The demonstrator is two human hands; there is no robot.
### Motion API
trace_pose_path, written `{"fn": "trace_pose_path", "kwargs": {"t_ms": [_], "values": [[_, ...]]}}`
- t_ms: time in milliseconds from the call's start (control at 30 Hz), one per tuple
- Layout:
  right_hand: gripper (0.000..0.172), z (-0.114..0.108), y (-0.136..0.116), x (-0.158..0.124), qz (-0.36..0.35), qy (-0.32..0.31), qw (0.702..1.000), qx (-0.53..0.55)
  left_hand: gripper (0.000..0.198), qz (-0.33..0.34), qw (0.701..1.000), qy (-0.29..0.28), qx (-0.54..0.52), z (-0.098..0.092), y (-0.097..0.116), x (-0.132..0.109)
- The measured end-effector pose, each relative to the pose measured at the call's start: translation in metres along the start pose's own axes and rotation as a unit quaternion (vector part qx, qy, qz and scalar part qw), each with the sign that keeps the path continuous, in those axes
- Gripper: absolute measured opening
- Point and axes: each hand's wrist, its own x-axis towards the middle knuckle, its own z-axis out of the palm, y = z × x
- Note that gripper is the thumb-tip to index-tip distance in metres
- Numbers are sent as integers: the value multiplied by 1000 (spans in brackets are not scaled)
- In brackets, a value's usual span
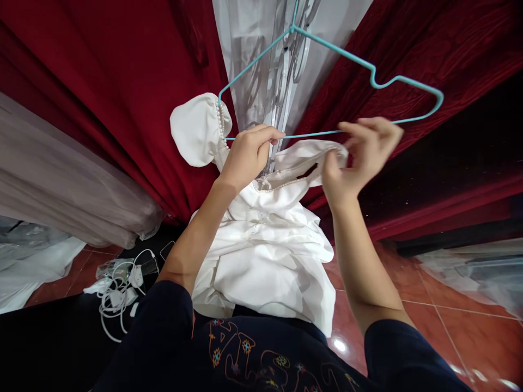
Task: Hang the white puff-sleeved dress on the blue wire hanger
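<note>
A white dress [273, 272] with puff sleeves and pearl-like beading along its edges hangs in front of me. Its left puff sleeve [196, 130] sits on the left end of a turquoise hanger [335, 49]. My left hand [249, 155] is closed around the hanger's lower bar, just above the dress neckline. My right hand [359, 158], slightly blurred, has its thumb at the beaded edge of the other sleeve, which is off the hanger's right end. Its fingers curve over that sleeve below the bar.
Dark red curtains [122, 81] hang on both sides, with a white ornate metal frame [281, 81] between them. Tangled white cables [116, 299] lie on a black surface at lower left. Pale tulle [61, 169] hangs at left; reddish tiles [449, 321] cover the floor.
</note>
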Motion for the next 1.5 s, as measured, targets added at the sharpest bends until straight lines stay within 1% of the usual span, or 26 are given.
{"fn": "trace_pose_path", "kwargs": {"t_ms": [67,100,133,200,300,400,467,533,600,667,733,800,833,900,1000,1133,1200,1300,1400,1467,1500], "values": [[33,-14,27,8,-9,108,994,-32,41,-22,1000,-7,7,-7,3,1],[31,-22,38,15,-27,147,988,-38,41,-30,999,-10,12,-9,4,1],[30,-30,47,24,-42,144,988,-39,41,-38,999,-13,16,-11,4,1],[37,-43,52,45,-20,116,993,-23,42,-47,999,-19,19,-13,5,0],[44,-49,37,76,18,69,997,14,42,-50,998,-23,16,-12,7,0],[44,-40,21,99,3,33,998,57,41,-52,998,-25,17,-10,8,0],[43,-31,20,109,-10,22,996,82,41,-56,998,-28,18,-11,9,0],[39,-25,26,116,-4,21,996,91,41,-58,998,-34,20,-13,9,0],[37,-21,34,120,14,21,996,80,41,-58,997,-41,24,-16,9,0],[36,-20,40,124,53,12,997,50,40,-59,997,-43,37,-18,10,0],[38,-21,40,127,108,-11,994,16,40,-64,995,-43,60,-19,12,0],[41,-24,32,129,150,-39,988,-10,41,-66,994,-46,80,-18,14,0],[41,-25,25,130,154,-50,987,-18,41,-67,993,-48,82,-17,15,0],[40,-25,11,132,136,-67,988,-25,41,-64,994,-46,71,-16,16,0],[43,-17,-9,132,114,-81,990,-28,41,-63,996,-36,60,-15,16,-1],[37,-8,-26,129,120,-113,986,-39,41,-71,995,-33,67,-15,14,-2],[33,-13,-29,127,140,-129,980,-58,41,-77,995,-30,57,-16,12,-2],[27,-29,-30,127,176,-155,968,-88,42,-81,995,-29,43,-17,11,0],[22,-42,-30,128,188,-187,960,-90,41,-88,995,-30,34,-15,12,1],[21,-39,-29,129,171,-196,963,-77,40,-86,996,-26,28,-11,13,1],[21,-34,-29,129,153,-182,969,-72,40,-82,996,-24,21,-10,12,1]]}}
